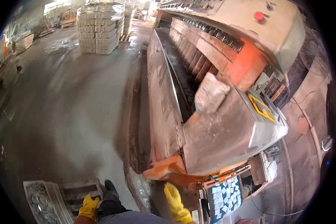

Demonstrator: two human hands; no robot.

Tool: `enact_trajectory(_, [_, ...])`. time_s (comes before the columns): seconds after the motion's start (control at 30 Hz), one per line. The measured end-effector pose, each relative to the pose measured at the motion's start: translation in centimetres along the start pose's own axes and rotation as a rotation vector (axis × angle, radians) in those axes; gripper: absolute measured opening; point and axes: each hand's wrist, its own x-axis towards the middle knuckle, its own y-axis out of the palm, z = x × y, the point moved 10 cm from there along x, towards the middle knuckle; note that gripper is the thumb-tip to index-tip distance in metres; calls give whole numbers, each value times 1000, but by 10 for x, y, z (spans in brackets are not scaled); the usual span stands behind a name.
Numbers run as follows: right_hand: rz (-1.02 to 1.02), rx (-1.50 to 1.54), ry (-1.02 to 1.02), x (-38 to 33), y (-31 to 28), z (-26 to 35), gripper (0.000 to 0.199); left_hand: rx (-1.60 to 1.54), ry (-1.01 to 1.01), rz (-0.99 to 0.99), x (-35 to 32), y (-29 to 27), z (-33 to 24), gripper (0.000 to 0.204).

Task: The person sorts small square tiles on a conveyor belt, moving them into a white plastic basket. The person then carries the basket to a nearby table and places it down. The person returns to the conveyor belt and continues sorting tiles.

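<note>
My left hand (88, 207), in a yellow glove, hangs low beside my leg. Its fingers are loosely apart, with nothing seen in them. Close to it are a wooden pallet (75, 195) and a stack of flat slabs or trays (44, 201) with a mottled, shiny top. My right hand (175, 203), gloved in yellow too, has its fingers stretched out and holds nothing visible. It is beside the orange end (167, 168) of a long machine (216, 143). To its right, many small pale pieces (226, 197) lie spread on a dark belt.
A dusty whitish bag (211, 93) rests on the machine. Above it, a control panel carries a red button (259, 16). Farther off, tall wrapped stacks (97, 30) stand on the wet grey floor (89, 112). Hoses and cables (311, 130) run along the right.
</note>
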Motion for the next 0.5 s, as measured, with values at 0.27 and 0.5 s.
enact_trajectory(0.27, [-190,-696,-635,259,115,311,69,121,307,79,146,-108,-176,80])
enact_trajectory(0.5, [-496,-1347,-107,441,51,279,100,81,355,-66,256,-146,-186,79])
